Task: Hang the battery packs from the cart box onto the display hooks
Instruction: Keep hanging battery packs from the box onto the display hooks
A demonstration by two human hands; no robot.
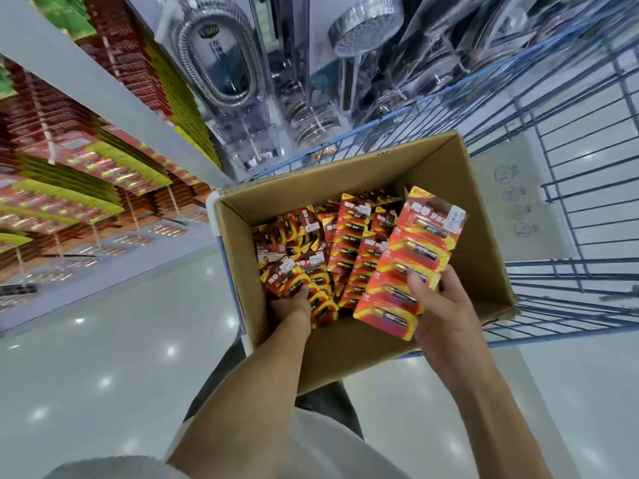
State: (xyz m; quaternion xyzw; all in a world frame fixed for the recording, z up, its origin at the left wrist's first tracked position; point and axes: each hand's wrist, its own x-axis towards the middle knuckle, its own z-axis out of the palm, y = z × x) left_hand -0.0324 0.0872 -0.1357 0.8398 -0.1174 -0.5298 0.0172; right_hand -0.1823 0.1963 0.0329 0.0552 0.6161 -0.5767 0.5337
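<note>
An open cardboard box [480, 236] sits in a blue wire cart and holds several red-and-yellow battery packs [349, 243]. My right hand [446, 305] grips a fanned stack of battery packs [411, 257] raised above the box's right side, thumb pressed on the front card. My left hand [294, 302] reaches down into the box at its near left side, fingers closed on a battery pack [287, 278] that still lies among the others. Display hooks [52, 140] loaded with similar red and green packs fill the shelving on the left.
The blue wire cart [570, 209] extends right and behind the box. Packaged shower heads and hoses [359, 39] hang on the wall ahead. A white shelf upright [114, 98] separates the battery display from them. Glossy floor [103, 357] lies below left.
</note>
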